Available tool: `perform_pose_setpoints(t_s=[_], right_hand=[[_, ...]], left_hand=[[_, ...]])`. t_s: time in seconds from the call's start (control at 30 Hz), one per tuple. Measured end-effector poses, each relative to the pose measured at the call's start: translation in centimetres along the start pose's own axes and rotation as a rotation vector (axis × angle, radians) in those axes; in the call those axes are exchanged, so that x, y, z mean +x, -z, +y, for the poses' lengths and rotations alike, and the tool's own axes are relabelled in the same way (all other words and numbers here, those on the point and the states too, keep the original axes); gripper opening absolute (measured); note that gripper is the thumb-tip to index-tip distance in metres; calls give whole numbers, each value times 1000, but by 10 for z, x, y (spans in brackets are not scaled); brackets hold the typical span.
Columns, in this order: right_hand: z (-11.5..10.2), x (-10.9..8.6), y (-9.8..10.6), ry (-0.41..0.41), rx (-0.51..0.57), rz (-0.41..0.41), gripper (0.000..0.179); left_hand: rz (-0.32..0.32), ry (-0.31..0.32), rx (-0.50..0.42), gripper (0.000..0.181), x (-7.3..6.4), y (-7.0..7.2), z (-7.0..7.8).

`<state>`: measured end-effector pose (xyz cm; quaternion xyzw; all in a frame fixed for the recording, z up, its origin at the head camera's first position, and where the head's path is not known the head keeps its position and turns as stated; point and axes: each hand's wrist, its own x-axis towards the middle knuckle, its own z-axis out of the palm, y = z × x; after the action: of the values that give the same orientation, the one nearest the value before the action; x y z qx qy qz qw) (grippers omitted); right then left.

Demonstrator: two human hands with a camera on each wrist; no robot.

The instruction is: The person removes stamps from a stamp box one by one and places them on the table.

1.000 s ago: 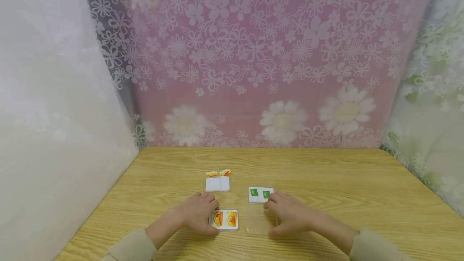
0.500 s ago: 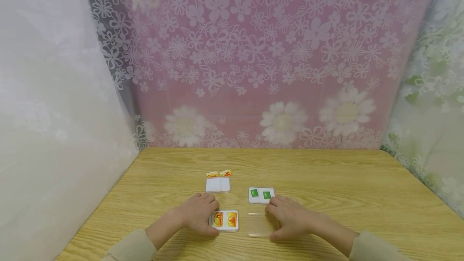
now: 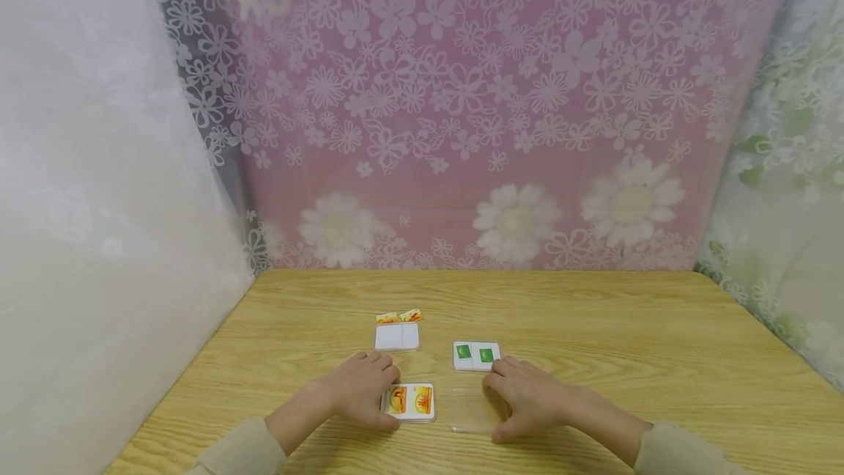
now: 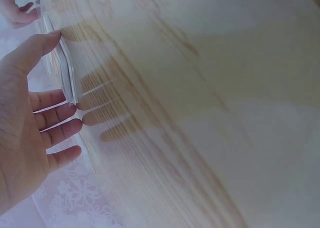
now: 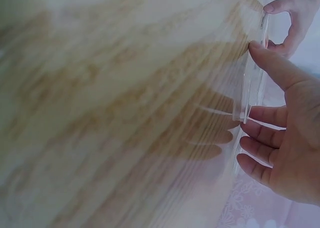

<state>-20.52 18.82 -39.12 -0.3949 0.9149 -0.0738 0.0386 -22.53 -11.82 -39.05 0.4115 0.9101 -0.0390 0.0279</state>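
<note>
My left hand [image 3: 361, 391] grips a flat clear plastic case [image 3: 431, 410], thumb at its near edge and fingers at its far edge. Inside the case lie white inserts with two orange-and-yellow pictures [image 3: 422, 400]; its left end is hidden by the hand. To its right, my right hand [image 3: 530, 398] holds a shallow transparent plastic cover [image 3: 471, 410] the same way, its right end behind the thumb and fingers. In the right wrist view the cover's edge [image 5: 244, 95] runs between thumb and fingertips. The left wrist view shows the case edge-on [image 4: 64, 62] between thumb and fingers.
Behind the left hand lies a case with blank white inserts [image 3: 397, 337], two small yellow-orange packets [image 3: 410, 315] at its far edge. A case with two green squares [image 3: 464, 352] lies just beyond the right hand. Flowered cloth [image 3: 461, 130] hangs behind the wooden table [image 3: 593, 314].
The right hand, with the transparent cover, has shifted slightly toward the near side and right, then come nearly to rest. The left hand and its case have hardly moved.
</note>
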Motion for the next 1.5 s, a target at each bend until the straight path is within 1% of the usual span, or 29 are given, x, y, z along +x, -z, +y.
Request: perform_pose_setpoints(t_s=[0.13,0.23,0.3,0.43,0.5,0.6,0.73,0.8,1.03,1.17,1.33,1.5], right_hand=[[3,1,0,1,18,1,63],[5,2,2,-1,35,14,63],[6,4,4,4,28,29,59],[6,8,8,18,14,63,45],[5,11,9,19,42,86,40],[4,16,11,3,117,127,36],[3,26,12,-37,224,166,37],[3,31,13,-50,260,178,39],[-2,47,17,-49,341,195,41],[-7,55,18,-55,368,211,41],[-14,67,17,-48,412,217,39],[-16,76,14,-30,452,214,38]], left_hand=[[-2,6,-5,51,0,0,0],[-3,8,-1,52,1,0,-1],[-3,7,3,52,1,0,-1],[-3,8,1,51,1,-1,0],[-3,7,3,52,0,-1,0],[-4,5,8,52,0,-1,0],[-10,8,9,53,0,-2,0],[-11,10,12,53,0,-2,0],[-5,3,16,52,1,-2,0],[2,2,23,52,1,-3,-1],[10,11,23,51,2,-4,-1],[-1,15,15,52,3,-4,-1]])
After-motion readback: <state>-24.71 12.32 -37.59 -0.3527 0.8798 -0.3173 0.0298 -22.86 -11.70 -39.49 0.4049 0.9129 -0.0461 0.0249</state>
